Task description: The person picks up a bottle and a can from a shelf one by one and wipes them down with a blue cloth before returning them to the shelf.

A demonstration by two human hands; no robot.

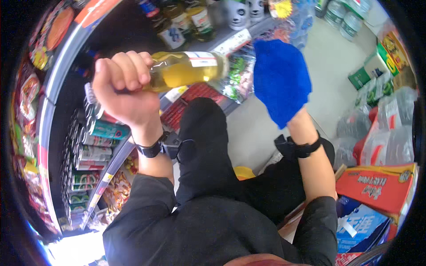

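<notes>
My left hand (124, 88) is wrapped round the neck end of a glass bottle (179, 73) of yellow liquid, tipped on its side with its base pointing right. A white label goes round the bottle near the base. To the right, a bright blue cloth (284, 82) hangs over my right hand (298, 117) and hides its fingers; the hand holds the cloth up. A small gap separates the cloth from the bottle's base. Both wrists wear black bands with small dark boxes.
More bottles (199, 22) and panda-faced containers (238, 15) stand on the shelf ahead. Shelves of cans (95, 153) run along the left. An orange-red box (377, 184), a blue carton (361, 226) and wrapped water bottles (386, 128) crowd the right. My bent knee (202, 117) sits between my arms.
</notes>
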